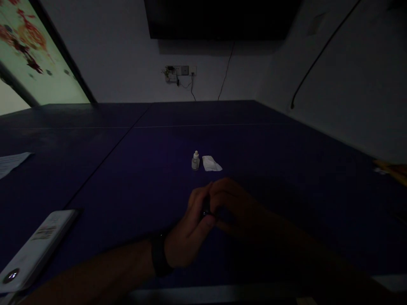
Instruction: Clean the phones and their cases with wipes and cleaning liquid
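Observation:
My left hand (pixel 190 228), with a dark band (pixel 160 255) on its wrist, is closed around a small dark shiny object (pixel 206 207). From the right, my right hand (pixel 233 203) meets it, its fingers curled against the same object. Dim light and the fingers hide most of the object, so its kind cannot be made out. Beyond the hands, a small clear dropper bottle (pixel 195 163) with a white cap stands upright on the dark blue table (pixel 152 169). Just right of the bottle lies a crumpled white tissue (pixel 211 163).
A white box-shaped device (pixel 40 248) with a round button lies at the left front. Papers (pixel 12 163) rest at the left edge. A yellowish item (pixel 392 171) is at the far right. Sockets with cables (pixel 181 71) and a dark screen (pixel 222 19) are on the wall.

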`<state>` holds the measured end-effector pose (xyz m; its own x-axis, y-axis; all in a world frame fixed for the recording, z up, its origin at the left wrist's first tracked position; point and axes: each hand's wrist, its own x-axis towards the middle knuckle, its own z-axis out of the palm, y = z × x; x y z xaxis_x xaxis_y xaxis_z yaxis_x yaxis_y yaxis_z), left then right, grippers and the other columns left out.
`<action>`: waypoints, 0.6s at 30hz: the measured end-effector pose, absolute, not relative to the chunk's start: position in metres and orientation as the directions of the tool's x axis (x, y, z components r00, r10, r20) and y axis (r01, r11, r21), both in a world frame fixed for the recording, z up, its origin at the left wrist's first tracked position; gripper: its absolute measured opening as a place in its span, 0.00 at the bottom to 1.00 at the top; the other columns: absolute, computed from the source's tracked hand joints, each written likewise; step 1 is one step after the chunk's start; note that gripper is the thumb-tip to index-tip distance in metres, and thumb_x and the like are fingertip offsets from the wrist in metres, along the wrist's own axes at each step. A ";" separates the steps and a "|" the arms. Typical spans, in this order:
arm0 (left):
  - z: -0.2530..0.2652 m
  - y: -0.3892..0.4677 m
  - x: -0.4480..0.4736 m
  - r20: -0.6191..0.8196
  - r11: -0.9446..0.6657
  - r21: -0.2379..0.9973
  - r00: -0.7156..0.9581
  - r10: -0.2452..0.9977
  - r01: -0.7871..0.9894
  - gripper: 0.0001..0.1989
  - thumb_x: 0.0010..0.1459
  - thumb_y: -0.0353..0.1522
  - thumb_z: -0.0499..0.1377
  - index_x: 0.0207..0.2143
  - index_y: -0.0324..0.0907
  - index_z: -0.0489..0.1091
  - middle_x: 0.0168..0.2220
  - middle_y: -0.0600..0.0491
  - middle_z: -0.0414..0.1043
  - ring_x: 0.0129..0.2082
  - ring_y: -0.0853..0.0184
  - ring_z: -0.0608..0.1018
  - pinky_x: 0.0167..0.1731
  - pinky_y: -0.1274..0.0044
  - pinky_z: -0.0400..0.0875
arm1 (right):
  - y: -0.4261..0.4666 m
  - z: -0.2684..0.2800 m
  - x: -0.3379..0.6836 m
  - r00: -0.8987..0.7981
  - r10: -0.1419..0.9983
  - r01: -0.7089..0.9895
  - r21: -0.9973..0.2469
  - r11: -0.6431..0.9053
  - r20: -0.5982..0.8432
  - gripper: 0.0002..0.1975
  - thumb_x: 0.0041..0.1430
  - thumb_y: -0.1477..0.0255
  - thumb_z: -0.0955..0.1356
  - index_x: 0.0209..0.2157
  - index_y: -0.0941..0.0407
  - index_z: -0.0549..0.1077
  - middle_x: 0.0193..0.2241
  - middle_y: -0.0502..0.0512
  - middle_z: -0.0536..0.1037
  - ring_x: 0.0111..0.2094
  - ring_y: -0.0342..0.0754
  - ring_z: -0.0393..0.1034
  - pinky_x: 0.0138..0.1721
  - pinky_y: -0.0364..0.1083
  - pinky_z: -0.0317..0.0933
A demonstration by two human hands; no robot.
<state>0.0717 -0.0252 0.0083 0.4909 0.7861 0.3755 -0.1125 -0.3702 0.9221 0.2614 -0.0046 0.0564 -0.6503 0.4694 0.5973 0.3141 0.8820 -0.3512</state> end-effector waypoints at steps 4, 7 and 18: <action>0.005 -0.028 0.071 0.416 -0.427 0.901 0.446 0.793 -0.081 0.29 0.72 0.44 0.46 0.72 0.54 0.46 0.68 0.47 0.52 0.69 0.56 0.56 0.69 0.58 0.50 | -0.003 0.039 0.266 -0.556 0.486 0.181 -0.473 0.862 0.674 0.21 0.58 0.78 0.68 0.51 0.50 0.63 0.46 0.55 0.72 0.52 0.51 0.69 0.53 0.52 0.67; 0.004 -0.027 0.071 0.415 -0.430 0.901 0.420 0.807 -0.065 0.28 0.72 0.44 0.46 0.71 0.52 0.47 0.68 0.47 0.50 0.69 0.55 0.55 0.69 0.57 0.49 | -0.009 0.033 0.266 -0.421 0.596 0.185 -0.579 0.794 0.683 0.28 0.55 0.75 0.71 0.55 0.47 0.60 0.51 0.56 0.70 0.55 0.53 0.68 0.55 0.55 0.67; 0.002 -0.010 0.077 0.158 -0.080 0.969 0.334 0.929 -0.233 0.31 0.68 0.50 0.53 0.66 0.48 0.51 0.60 0.45 0.64 0.58 0.61 0.70 0.60 0.65 0.64 | -0.018 0.017 0.229 -0.374 0.804 0.391 -0.708 0.588 0.462 0.35 0.62 0.73 0.66 0.69 0.52 0.53 0.64 0.66 0.67 0.62 0.58 0.68 0.59 0.60 0.68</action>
